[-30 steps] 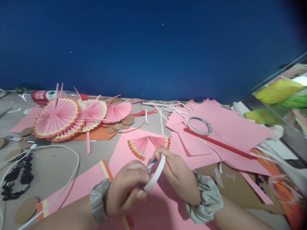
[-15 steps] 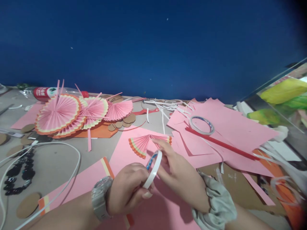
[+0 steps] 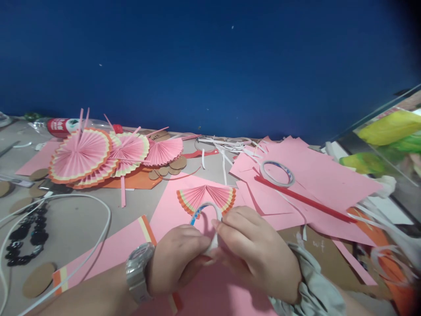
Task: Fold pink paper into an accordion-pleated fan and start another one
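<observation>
Between my two hands is a roll of white double-sided tape (image 3: 210, 205) with a blue-printed inner core. My left hand (image 3: 180, 256), below a silver wristwatch (image 3: 140, 265), grips the roll's left and lower side. Fingers of my right hand (image 3: 256, 250) pinch the roll's right side; a grey-green scrunchie is round that wrist. My fingers hide the lower part of the roll. Just beyond it a pleated pink paper fan (image 3: 205, 195) with orange and yellow edging lies on a pink sheet (image 3: 167, 193).
Finished pleated rosettes (image 3: 77, 158) lie at the left, by a plastic bottle (image 3: 62, 126). A second tape roll (image 3: 278, 173) and a red strip (image 3: 305, 199) rest on pink sheets at the right. A white cable (image 3: 107, 219) loops beside a black bead bracelet (image 3: 26, 239).
The tape roll has turned to show more of its round opening. My right hand has moved from an open reach over the fan to a pinch on the roll's right side.
</observation>
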`<state>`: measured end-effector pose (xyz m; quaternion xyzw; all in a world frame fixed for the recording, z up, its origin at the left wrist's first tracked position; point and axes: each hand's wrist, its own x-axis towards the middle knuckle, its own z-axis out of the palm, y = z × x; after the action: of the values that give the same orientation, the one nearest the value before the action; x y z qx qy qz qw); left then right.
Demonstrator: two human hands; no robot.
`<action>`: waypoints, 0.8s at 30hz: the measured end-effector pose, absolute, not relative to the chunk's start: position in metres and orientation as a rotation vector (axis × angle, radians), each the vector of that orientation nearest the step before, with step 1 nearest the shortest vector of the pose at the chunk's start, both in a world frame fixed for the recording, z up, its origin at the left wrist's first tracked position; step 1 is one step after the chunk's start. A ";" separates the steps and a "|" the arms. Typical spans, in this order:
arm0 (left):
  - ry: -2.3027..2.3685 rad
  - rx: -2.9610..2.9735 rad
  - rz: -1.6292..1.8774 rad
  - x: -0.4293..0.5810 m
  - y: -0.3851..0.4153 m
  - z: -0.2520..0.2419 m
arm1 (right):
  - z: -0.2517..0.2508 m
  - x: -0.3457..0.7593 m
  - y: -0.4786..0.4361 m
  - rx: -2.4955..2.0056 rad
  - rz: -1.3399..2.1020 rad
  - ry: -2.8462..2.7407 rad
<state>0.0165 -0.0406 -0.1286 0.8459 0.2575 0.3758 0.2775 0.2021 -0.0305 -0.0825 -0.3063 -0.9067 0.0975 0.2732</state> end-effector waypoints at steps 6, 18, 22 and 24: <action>0.639 2.235 0.996 0.016 -0.040 -0.130 | -0.084 0.205 -0.027 -0.751 0.258 -2.508; 0.280 2.319 1.199 0.015 -0.041 -0.128 | -0.043 0.228 -0.040 -0.866 0.671 -2.077; 0.324 2.224 1.184 0.013 -0.040 -0.126 | -0.036 0.233 -0.021 -0.810 0.872 -2.480; 0.390 2.151 1.195 0.012 -0.039 -0.129 | -0.035 0.233 -0.014 -0.762 1.070 -2.548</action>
<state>0.0117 -0.0389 -0.1288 0.8182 0.1485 0.4546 0.3192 0.2333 -0.0140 -0.0353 -0.2632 -0.8805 0.3698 0.1370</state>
